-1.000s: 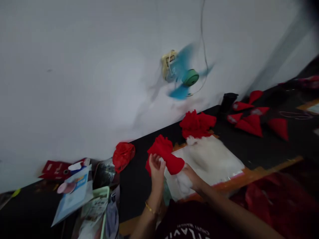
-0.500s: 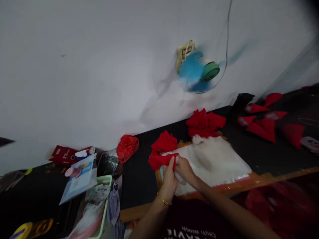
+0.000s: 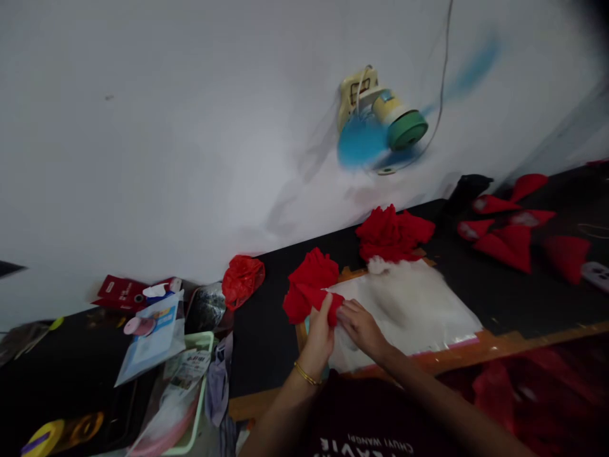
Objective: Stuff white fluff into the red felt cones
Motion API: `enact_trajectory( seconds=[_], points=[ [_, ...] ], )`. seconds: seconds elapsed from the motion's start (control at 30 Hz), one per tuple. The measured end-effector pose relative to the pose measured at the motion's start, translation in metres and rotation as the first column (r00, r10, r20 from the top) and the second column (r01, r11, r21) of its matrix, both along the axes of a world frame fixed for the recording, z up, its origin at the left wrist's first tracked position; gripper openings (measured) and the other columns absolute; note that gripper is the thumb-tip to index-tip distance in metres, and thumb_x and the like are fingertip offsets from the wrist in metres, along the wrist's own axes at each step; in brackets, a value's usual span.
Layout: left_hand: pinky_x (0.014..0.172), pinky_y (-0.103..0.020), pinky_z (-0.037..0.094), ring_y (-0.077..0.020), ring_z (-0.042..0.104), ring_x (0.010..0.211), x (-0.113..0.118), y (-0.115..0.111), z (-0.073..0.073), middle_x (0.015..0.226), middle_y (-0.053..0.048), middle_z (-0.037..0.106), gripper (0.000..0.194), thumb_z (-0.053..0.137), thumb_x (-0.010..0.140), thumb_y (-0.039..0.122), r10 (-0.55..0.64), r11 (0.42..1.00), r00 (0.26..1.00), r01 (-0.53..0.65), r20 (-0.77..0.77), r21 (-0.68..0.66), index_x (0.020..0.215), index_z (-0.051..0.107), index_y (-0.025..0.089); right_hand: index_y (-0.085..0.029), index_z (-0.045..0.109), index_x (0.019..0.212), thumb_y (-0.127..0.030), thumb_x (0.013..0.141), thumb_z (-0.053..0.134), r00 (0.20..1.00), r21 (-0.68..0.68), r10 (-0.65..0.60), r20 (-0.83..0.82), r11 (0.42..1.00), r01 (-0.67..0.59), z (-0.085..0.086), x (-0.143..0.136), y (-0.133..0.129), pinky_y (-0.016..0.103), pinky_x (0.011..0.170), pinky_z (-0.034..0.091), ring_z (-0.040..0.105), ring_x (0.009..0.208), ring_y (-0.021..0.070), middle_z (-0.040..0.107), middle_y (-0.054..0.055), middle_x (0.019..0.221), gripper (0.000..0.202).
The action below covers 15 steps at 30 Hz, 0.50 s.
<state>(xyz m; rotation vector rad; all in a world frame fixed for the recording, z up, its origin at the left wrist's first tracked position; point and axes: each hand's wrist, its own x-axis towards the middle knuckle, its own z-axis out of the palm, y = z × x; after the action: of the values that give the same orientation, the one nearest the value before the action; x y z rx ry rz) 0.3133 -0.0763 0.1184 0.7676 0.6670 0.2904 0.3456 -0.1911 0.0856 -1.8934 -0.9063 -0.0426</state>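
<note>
My left hand (image 3: 321,336), with a gold bracelet (image 3: 307,374) on its wrist, is closed around a small pointed red cloth piece (image 3: 323,298). My right hand (image 3: 362,325) grips the right end of the same piece, its fingertips pressed to the fabric. Just behind the hands lies a pile of red cloth (image 3: 311,276). To the right, white fluffy stuffing (image 3: 409,292) rests on a white sheet (image 3: 457,327). What is inside the held piece is hidden.
A larger red cloth heap (image 3: 392,231) and several red cones (image 3: 507,247) lie on the black table. A red plastic bag (image 3: 243,280), a thread spool (image 3: 139,326) and a green-rimmed basket (image 3: 204,339) are leftward. A wall fan (image 3: 366,136) spins above.
The right hand has shifted slightly right and turned, with its fingers now at the cloth's end. The held piece now shows a pointed tip; white material seen at its opening is hidden.
</note>
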Motion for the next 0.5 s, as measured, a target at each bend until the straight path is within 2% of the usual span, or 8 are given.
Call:
enact_trajectory(
  seconds=[0.07,0.13,0.23,0.3,0.4,0.47,0.5],
  points=[
    [0.092,-0.034,0.05,-0.0211,0.068,0.094,-0.003,-0.004,0.007,0.094,-0.005,0.072,0.041,0.087,0.066,0.032,-0.11,0.986,0.994,0.107,0.016,0.125,0.099,0.068,0.017,-0.023,0.064,0.076,-0.019,0.092,0.047,0.998,0.019,0.049,-0.043,0.999,-0.048,-0.002,0.002,0.0,0.04,0.083,0.056,0.064,0.083,0.0232,0.068,0.006,0.081,0.024],
    [0.09,-0.033,0.05,-0.0204,0.067,0.092,-0.007,-0.005,0.01,0.097,-0.006,0.073,0.043,0.087,0.065,0.028,-0.178,0.962,0.984,0.173,0.004,0.21,0.102,0.068,0.017,-0.023,0.068,0.087,-0.02,0.091,0.049,0.981,0.1,0.089,-0.173,0.992,-0.072,-0.002,0.005,0.002,0.04,0.088,0.056,0.066,0.09,0.0232,0.072,0.007,0.091,0.02],
    [0.093,-0.034,0.049,-0.0206,0.067,0.094,-0.01,-0.007,0.01,0.101,-0.007,0.073,0.047,0.087,0.063,0.025,-0.16,0.962,0.987,0.159,-0.011,0.224,0.105,0.068,0.017,-0.022,0.067,0.112,-0.024,0.093,0.048,0.913,0.212,0.155,-0.376,0.974,-0.078,-0.001,0.008,0.006,0.043,0.099,0.054,0.067,0.106,0.0235,0.073,0.007,0.11,0.027],
    [0.093,-0.034,0.049,-0.0205,0.068,0.092,-0.011,-0.007,0.008,0.1,-0.006,0.074,0.043,0.085,0.062,0.024,-0.091,0.981,0.996,0.093,-0.018,0.168,0.101,0.069,0.017,-0.022,0.066,0.118,-0.027,0.093,0.05,0.882,0.219,0.178,-0.436,0.972,-0.088,0.001,0.009,0.007,0.044,0.103,0.051,0.066,0.11,0.0239,0.073,0.007,0.114,0.03],
    [0.089,-0.033,0.05,-0.0194,0.067,0.083,-0.012,-0.004,0.007,0.09,-0.003,0.074,0.032,0.081,0.059,0.021,0.019,0.998,0.999,-0.017,-0.032,0.066,0.089,0.07,0.02,-0.021,0.062,0.122,-0.03,0.088,0.06,0.917,0.158,0.055,-0.395,0.987,0.009,0.002,0.005,0.004,0.044,0.104,0.051,0.065,0.112,0.0248,0.07,0.009,0.119,0.036],
    [0.089,-0.033,0.05,-0.0192,0.066,0.083,-0.012,-0.002,0.009,0.087,-0.002,0.074,0.03,0.08,0.057,0.019,0.053,0.998,0.998,-0.052,-0.039,0.033,0.086,0.071,0.021,-0.021,0.06,0.122,-0.03,0.084,0.065,0.958,0.143,-0.039,-0.285,0.986,0.083,0.002,0.001,0.001,0.044,0.106,0.049,0.062,0.118,0.0254,0.065,0.011,0.125,0.039],
    [0.09,-0.033,0.05,-0.0195,0.067,0.084,-0.012,-0.002,0.01,0.087,-0.002,0.074,0.03,0.08,0.057,0.019,0.06,0.998,0.997,-0.059,-0.041,0.027,0.086,0.071,0.021,-0.022,0.06,0.121,-0.028,0.084,0.066,0.974,0.142,-0.048,-0.22,0.987,0.08,0.001,-0.001,-0.001,0.044,0.107,0.049,0.06,0.121,0.0256,0.063,0.012,0.127,0.038]
  ],
)
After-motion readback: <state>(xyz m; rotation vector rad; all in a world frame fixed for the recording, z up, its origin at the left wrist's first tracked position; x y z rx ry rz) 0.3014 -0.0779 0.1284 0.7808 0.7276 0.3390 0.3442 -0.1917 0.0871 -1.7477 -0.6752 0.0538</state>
